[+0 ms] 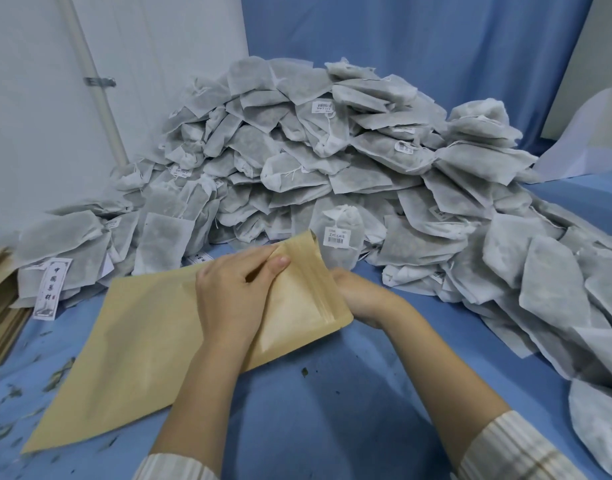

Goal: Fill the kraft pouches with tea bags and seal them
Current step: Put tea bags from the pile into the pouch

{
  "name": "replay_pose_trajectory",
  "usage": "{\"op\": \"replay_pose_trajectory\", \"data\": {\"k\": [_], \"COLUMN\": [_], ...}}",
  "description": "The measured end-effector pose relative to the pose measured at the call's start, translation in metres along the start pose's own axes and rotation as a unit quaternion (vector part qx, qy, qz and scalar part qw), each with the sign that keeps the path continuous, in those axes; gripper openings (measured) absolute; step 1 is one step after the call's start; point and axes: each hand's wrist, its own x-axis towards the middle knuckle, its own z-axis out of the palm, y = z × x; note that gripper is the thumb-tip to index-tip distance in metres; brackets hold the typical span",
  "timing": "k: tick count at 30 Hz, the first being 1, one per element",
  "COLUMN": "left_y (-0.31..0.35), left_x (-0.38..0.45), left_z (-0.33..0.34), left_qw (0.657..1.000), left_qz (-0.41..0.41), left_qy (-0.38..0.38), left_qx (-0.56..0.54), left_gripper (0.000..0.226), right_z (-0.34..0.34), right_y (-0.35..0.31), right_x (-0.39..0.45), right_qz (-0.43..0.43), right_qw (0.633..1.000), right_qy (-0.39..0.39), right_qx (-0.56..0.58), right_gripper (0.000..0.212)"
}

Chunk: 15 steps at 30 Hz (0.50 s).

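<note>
Head view: your left hand point(235, 292) pinches the upper flap of the kraft pouch point(131, 344), thumb on top near its mouth. Your right hand point(358, 296) sits behind the mouth edge, fingers hidden, so its grip cannot be told. That pouch lies on the blue cloth point(349, 393), just before the heap of tea bags point(332, 161).

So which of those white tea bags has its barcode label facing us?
The upright tea bag just behind the kraft pouch, drawstring top up; its neighbours there show no barcode.
</note>
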Motion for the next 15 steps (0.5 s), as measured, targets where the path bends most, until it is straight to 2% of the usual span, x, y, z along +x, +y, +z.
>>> {"op": "replay_pose_trajectory", "data": {"k": [1,2,3,4,5,6,8,10,12,15], "left_y": [-0.001,-0.002,-0.003,-0.005,-0.006,-0.008,-0.010,-0.011,-0.013,-0.015], "left_x": [0.000,-0.001,-0.001,0.000,0.001,0.002,0.003,0.003,0.003,0.005], "left_z": [0.000,0.000,0.000,-0.001,-0.002,-0.003,-0.004,-0.005,-0.005,-0.006], "left_qw": [1.000,1.000,0.999,0.999,0.998,0.997,0.996,0.995,0.995,0.994], "left_qz": [-0.008,-0.017,-0.026,-0.035,-0.044,-0.052,-0.064,-0.072,-0.071,-0.072], "left_qy": [0.002,0.007,0.017,0.030,0.044,0.054,0.060,0.056,0.057,0.064], "left_qx": [0.003,0.006,0.011,0.015,0.019,0.021,0.024,0.026,0.035,0.050], "left_gripper": [0.012,0.012,0.013,0.014,0.015,0.016,0.017,0.017,0.016,0.019], "right_z": [-0.003,-0.005,-0.010,-0.017,-0.023,-0.028,-0.036,-0.039,-0.038,-0.034], "right_y": [0.001,0.003,0.007,0.010,0.012,0.016,0.019,0.020,0.025,0.033], "right_x": [0.003,0.007,0.014,0.020,0.026,0.033,0.045,0.054,0.057,0.051], "right_qz": [-0.025,-0.060,-0.088,-0.096,-0.086,-0.066,-0.032,-0.048,-0.068,-0.099], "right_qw": [0.999,0.993,0.972,0.933,0.894,0.875,0.896,0.925,0.922,0.875], "right_qy": [0.029,0.103,0.219,0.343,0.431,0.465,0.417,0.359,0.371,0.474], "right_qx": [-0.006,0.000,-0.011,-0.045,-0.086,-0.120,-0.147,-0.113,-0.086,-0.004], "right_gripper": [0.036,0.028,0.018,0.018,0.031,0.049,0.084,0.099,0.096,0.071]}}
